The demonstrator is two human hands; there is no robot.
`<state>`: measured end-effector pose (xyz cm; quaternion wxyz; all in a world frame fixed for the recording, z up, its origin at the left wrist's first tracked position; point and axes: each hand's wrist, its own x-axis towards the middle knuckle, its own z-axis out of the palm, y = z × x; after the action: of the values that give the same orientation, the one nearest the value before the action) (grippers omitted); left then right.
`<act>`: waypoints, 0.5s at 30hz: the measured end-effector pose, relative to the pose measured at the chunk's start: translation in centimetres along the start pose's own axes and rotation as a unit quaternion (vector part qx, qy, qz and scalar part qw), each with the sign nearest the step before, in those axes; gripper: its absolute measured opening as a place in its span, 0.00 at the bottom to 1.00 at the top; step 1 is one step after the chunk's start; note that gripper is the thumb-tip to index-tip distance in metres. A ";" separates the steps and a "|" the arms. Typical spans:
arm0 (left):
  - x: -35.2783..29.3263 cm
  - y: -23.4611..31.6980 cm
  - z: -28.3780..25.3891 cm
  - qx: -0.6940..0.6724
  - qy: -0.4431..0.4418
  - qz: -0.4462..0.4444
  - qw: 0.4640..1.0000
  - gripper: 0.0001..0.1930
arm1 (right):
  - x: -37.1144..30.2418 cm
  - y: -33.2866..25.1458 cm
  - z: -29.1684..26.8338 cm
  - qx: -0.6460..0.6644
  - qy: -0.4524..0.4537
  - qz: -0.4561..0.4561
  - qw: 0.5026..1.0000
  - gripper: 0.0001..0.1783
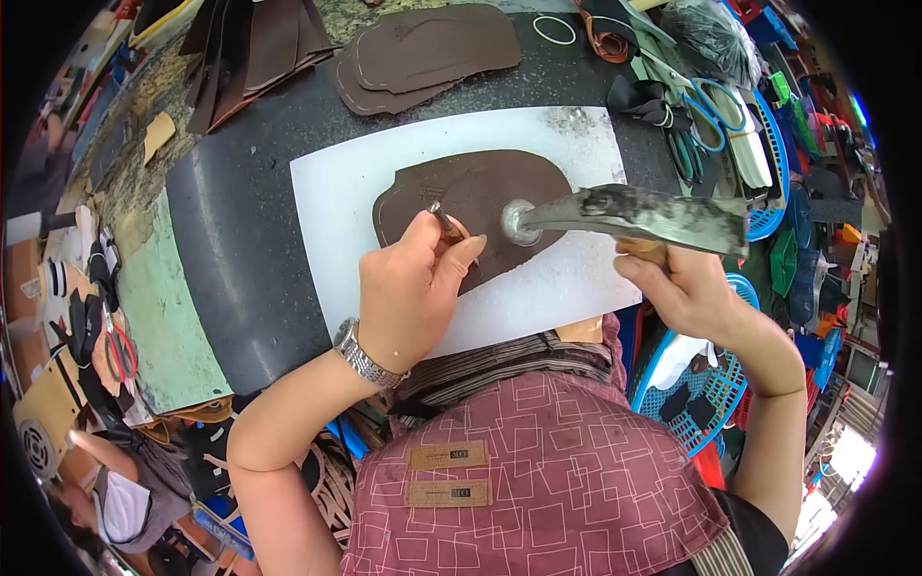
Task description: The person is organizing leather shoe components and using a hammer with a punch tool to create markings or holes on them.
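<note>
A dark brown leather piece [471,192] with light stitch-like marks along its edge lies flat on a white board [336,192]. My left hand [413,278], a metal watch [363,360] on its wrist, is closed around a slim metal hand punch [444,219]. The punch stands tilted over the leather; its lower tip is hidden by my fingers. My right hand [687,293] grips a hammer [663,216] by its wooden handle. The hammer's round, worn face hangs above the leather, just right of the punch and apart from it.
Behind the board lie more cut leather pieces [432,53], leather strips [279,48] and a white ring [554,30]. Blue-handled scissors [715,115] lie at the far right. A blue basket [711,398] stands by my right forearm. Another person [134,490] sits at the lower left.
</note>
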<state>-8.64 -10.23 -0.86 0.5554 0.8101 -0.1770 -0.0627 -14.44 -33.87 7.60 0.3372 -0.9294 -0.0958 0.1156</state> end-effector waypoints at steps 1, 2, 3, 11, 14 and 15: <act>0.1 -0.1 -0.1 0.028 -0.004 0.032 0.999 0.09 | -0.1 0.0 -0.1 0.001 -0.001 0.000 1.000 0.15; 0.1 0.1 -0.2 0.027 -0.006 0.031 0.999 0.09 | -0.4 0.0 -0.2 0.028 0.016 0.019 0.999 0.15; 0.2 0.5 -0.4 0.059 -0.017 0.035 0.997 0.08 | -0.7 0.0 -0.4 0.055 0.033 0.038 0.997 0.15; -0.1 0.9 -0.2 0.242 -0.017 0.216 0.946 0.07 | -0.4 -2.3 -1.3 -0.057 -0.039 -0.037 0.997 0.11; 0.4 0.0 0.4 0.017 -0.010 0.007 1.000 0.08 | -0.6 0.1 -0.1 0.032 0.008 0.020 0.999 0.17; 0.4 0.1 0.4 -0.010 -0.012 0.000 1.000 0.08 | -0.9 0.0 -0.1 0.026 0.021 0.022 0.999 0.16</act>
<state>-8.37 -10.74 -0.85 0.5615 0.8038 -0.1824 -0.0741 -15.25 -34.18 7.78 0.3604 -0.9245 -0.0649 0.1056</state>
